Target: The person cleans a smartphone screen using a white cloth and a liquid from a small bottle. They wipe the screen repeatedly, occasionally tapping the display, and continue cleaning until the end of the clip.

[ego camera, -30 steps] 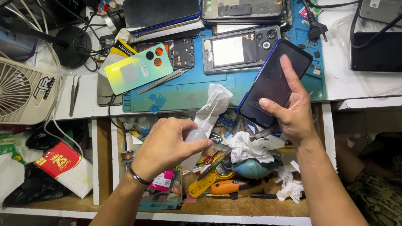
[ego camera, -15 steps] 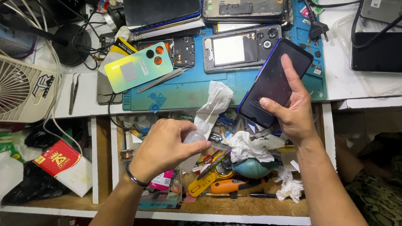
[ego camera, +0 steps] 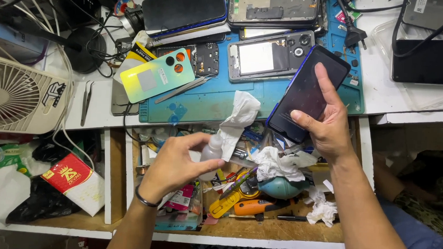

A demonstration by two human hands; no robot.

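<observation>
Over an open, cluttered drawer below the surface (ego camera: pixel 408 104): left hand (ego camera: pixel 178 162) closed around a small translucent plastic bottle (ego camera: pixel 211 153), fingers and thumb wrapped on its body, nozzle end up. A white tissue (ego camera: pixel 237 121) is pinched against the bottle top and rises toward the edge of the blue work mat (ego camera: pixel 217 97), its upper end lying over the mat's near rim. Dark bracelet on that wrist.

Right hand (ego camera: pixel 329 126) grips a dark phone (ego camera: pixel 308 90), screen up and black, held tilted above the mat's right near corner; index finger stretched along the glass, thumb pressing the lower part of the screen, remaining fingers under the body.

On the mat: a yellow-to-green phone back cover (ego camera: pixel 154 75) with camera holes, an opened phone frame (ego camera: pixel 270 55) showing a pale plate inside, a small circuit part between them, and tweezers (ego camera: pixel 181 89) lying aslant just below the cover. More phones stacked at the far edge.

Drawer contents: crumpled white tissues (ego camera: pixel 279 163), a teal rubber blower (ego camera: pixel 283 187), an orange-handled tool (ego camera: pixel 258 207), a yellow tool beside it, mixed small parts.

Far left: a white fan (ego camera: pixel 16 95), a second pair of tweezers (ego camera: pixel 86 101) lying near it on the surface, and a red-and-white packet (ego camera: pixel 74 180) on the shelf beneath.
</observation>
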